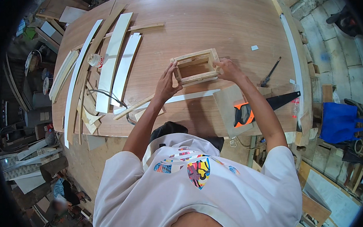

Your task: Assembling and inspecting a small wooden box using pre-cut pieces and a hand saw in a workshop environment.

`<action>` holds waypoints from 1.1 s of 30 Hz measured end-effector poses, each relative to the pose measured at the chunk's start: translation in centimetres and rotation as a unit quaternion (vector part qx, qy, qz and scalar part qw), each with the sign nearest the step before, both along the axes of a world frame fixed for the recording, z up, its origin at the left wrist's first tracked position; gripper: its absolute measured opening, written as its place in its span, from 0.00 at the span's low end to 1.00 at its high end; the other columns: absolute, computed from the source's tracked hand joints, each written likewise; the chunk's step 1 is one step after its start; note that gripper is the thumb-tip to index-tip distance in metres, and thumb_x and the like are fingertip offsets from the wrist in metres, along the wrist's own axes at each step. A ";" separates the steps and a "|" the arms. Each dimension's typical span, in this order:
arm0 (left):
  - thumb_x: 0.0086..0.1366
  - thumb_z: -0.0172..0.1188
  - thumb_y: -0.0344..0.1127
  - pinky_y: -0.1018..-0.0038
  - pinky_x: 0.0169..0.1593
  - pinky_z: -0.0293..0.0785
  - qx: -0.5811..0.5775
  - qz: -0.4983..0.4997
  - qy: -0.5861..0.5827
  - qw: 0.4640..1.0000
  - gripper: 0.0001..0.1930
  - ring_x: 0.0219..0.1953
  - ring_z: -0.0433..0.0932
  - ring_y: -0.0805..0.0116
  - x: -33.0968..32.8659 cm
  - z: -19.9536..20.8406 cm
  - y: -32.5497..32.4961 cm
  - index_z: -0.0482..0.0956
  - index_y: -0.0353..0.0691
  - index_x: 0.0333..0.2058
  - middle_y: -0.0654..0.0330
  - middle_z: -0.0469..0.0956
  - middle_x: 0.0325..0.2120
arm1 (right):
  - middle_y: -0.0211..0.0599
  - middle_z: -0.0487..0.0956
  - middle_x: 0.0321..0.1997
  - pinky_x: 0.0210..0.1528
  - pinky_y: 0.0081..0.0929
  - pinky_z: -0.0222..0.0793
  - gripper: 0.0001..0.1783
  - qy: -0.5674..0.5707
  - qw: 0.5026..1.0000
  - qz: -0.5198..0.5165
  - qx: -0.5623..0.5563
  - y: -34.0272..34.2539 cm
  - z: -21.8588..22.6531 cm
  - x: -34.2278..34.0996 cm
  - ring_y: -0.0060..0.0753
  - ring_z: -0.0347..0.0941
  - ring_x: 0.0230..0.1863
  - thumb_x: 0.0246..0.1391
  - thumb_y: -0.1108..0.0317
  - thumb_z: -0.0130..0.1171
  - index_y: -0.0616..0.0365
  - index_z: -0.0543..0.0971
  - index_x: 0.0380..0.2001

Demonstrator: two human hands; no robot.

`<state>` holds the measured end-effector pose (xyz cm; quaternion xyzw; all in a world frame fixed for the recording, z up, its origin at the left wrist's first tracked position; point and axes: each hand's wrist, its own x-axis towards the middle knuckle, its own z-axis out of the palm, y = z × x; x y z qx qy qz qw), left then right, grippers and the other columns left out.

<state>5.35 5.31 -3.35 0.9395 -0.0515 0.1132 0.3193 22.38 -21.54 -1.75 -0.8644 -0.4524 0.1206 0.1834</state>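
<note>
A small open-topped wooden box point(198, 77) of pale strips rests on the brown table, its hollow inside facing up. My left hand point(167, 82) closes on its left end, with the thumb along the near corner and the fingers over the upper edge. At the opposite end, my right hand point(228, 69) grips the right side, fingers bent at the rim. Just in front of the box lies a long white strip point(189, 97). Below my right forearm is a handsaw point(244, 114) with an orange and black handle, its dark blade pointing right.
Long white boards point(115, 61) and wooden strips lie across the table's left side, with a small glue jar point(95, 60) among them. A dark slim tool point(271, 72) is at the right. Beyond the table's right edge hangs a blue bag point(338, 121). Another person point(64, 191) is low at left.
</note>
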 end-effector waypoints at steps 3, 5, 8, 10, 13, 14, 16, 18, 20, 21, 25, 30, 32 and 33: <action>0.45 0.71 0.30 0.65 0.69 0.57 0.000 -0.004 -0.009 1.000 0.43 0.68 0.53 0.57 0.1 0.0 0.1 0.56 0.40 0.59 0.59 0.55 0.66 | 0.44 0.76 0.37 0.49 0.42 0.71 0.24 0.002 1.000 0.003 0.005 0.0 0.0 0.1 0.49 0.74 0.46 0.35 0.72 0.68 0.52 0.74 0.40; 0.45 0.71 0.30 0.66 0.69 0.57 0.002 -0.004 -0.009 1.000 0.43 0.68 0.53 0.57 0.2 0.0 0.1 0.56 0.40 0.58 0.59 0.55 0.66 | 0.44 0.76 0.37 0.49 0.41 0.70 0.24 0.003 1.000 0.006 0.010 -0.1 0.1 0.1 0.49 0.74 0.46 0.36 0.71 0.68 0.52 0.74 0.40; 0.46 0.70 0.29 0.65 0.69 0.56 -0.003 -0.009 0.002 1.000 0.42 0.69 0.52 0.57 0.1 0.3 0.1 0.57 0.40 0.58 0.58 0.54 0.67 | 0.43 0.76 0.41 0.51 0.42 0.69 0.24 0.006 1.000 -0.005 0.011 -0.3 0.1 -0.4 0.48 0.73 0.47 0.37 0.72 0.67 0.50 0.73 0.42; 0.46 0.70 0.29 0.65 0.69 0.55 -0.009 -0.014 0.011 1.000 0.41 0.69 0.51 0.57 0.0 0.4 0.1 0.57 0.40 0.58 0.58 0.54 0.67 | 0.42 0.74 0.45 0.54 0.43 0.66 0.26 -0.011 0.999 -0.023 -0.027 -0.2 0.3 -0.9 0.47 0.71 0.51 0.40 0.72 0.66 0.48 0.72 0.46; 0.50 0.67 0.26 0.64 0.69 0.56 -0.003 -0.017 0.008 1.000 0.41 0.69 0.51 0.55 -0.2 0.5 0.0 0.55 0.42 0.61 0.57 0.53 0.67 | 0.41 0.73 0.48 0.58 0.44 0.64 0.28 -0.010 0.998 -0.027 -0.048 -0.2 1.0 -1.4 0.46 0.69 0.55 0.42 0.73 0.65 0.47 0.72 0.50; 0.51 0.66 0.26 0.63 0.69 0.55 -0.001 -0.019 0.010 1.000 0.41 0.69 0.50 0.55 -0.2 0.6 -0.1 0.54 0.43 0.62 0.56 0.53 0.67 | 0.41 0.73 0.48 0.58 0.44 0.64 0.28 -0.009 0.998 -0.029 -0.047 -0.1 1.2 -1.4 0.46 0.69 0.55 0.42 0.73 0.65 0.47 0.72 0.50; 0.52 0.65 0.26 0.63 0.70 0.54 0.003 -0.024 0.013 1.000 0.41 0.70 0.49 0.54 -0.2 0.7 -0.2 0.53 0.43 0.63 0.55 0.52 0.67 | 0.42 0.73 0.51 0.59 0.42 0.62 0.32 -0.009 0.997 -0.028 -0.077 -0.1 1.3 -1.4 0.45 0.67 0.58 0.43 0.72 0.65 0.44 0.70 0.54; 0.52 0.64 0.26 0.62 0.69 0.54 0.002 -0.009 0.020 1.000 0.43 0.70 0.48 0.54 -0.2 0.6 -0.3 0.51 0.44 0.64 0.54 0.51 0.68 | 0.43 0.72 0.53 0.60 0.43 0.62 0.34 -0.012 0.996 -0.027 -0.079 -0.3 1.2 -1.4 0.45 0.67 0.59 0.43 0.72 0.66 0.43 0.69 0.57; 0.52 0.64 0.26 0.61 0.70 0.53 -0.002 -0.003 0.025 1.000 0.44 0.70 0.47 0.53 -0.3 0.7 -0.3 0.50 0.44 0.65 0.54 0.49 0.68 | 0.44 0.72 0.55 0.60 0.43 0.63 0.37 -0.012 0.996 -0.027 -0.081 -0.2 2.3 -1.7 0.45 0.66 0.59 0.43 0.71 0.66 0.42 0.67 0.59; 0.51 0.64 0.27 0.60 0.70 0.53 -0.008 0.007 0.029 1.000 0.45 0.70 0.46 0.52 -0.4 0.7 -0.2 0.49 0.44 0.65 0.53 0.48 0.68 | 0.45 0.71 0.56 0.61 0.43 0.62 0.39 0.039 0.996 -0.038 -0.065 -0.3 2.9 -1.7 0.46 0.66 0.60 0.43 0.72 0.66 0.42 0.65 0.61; 0.50 0.66 0.30 0.62 0.71 0.47 -0.043 0.001 0.025 0.999 0.47 0.70 0.47 0.51 -0.6 0.7 -0.2 0.48 0.41 0.66 0.49 0.49 0.68 | 0.46 0.72 0.57 0.60 0.39 0.66 0.43 0.117 0.973 -0.088 0.179 -2.2 2.5 -1.9 0.44 0.69 0.57 0.42 0.74 0.63 0.45 0.62 0.64; 0.57 0.59 0.28 0.62 0.70 0.47 -0.192 0.141 0.009 0.971 0.39 0.69 0.51 0.52 -1.6 -1.2 -0.3 0.50 0.34 0.65 0.46 0.52 0.66 | 0.46 0.75 0.55 0.52 0.31 0.72 0.37 0.254 0.898 -0.300 0.199 -5.8 -4.5 -1.2 0.38 0.75 0.52 0.42 0.77 0.57 0.52 0.67 0.61; 0.61 0.56 0.28 0.62 0.69 0.49 -0.232 0.208 0.035 0.950 0.34 0.68 0.54 0.53 -2.2 -2.8 0.1 0.53 0.34 0.64 0.46 0.54 0.65 | 0.47 0.76 0.55 0.50 0.29 0.74 0.35 0.286 0.879 -0.331 0.189 -6.5 -7.2 -2.0 0.36 0.76 0.50 0.42 0.78 0.55 0.54 0.70 0.59; 0.63 0.53 0.29 0.63 0.67 0.53 -0.359 0.266 0.084 0.891 0.30 0.66 0.59 0.55 -2.2 -3.6 0.3 0.56 0.34 0.63 0.47 0.59 0.63 | 0.47 0.76 0.54 0.47 0.25 0.74 0.34 0.307 0.866 -0.333 0.210 -6.3 -8.2 -2.9 0.33 0.76 0.51 0.43 0.81 0.52 0.57 0.70 0.58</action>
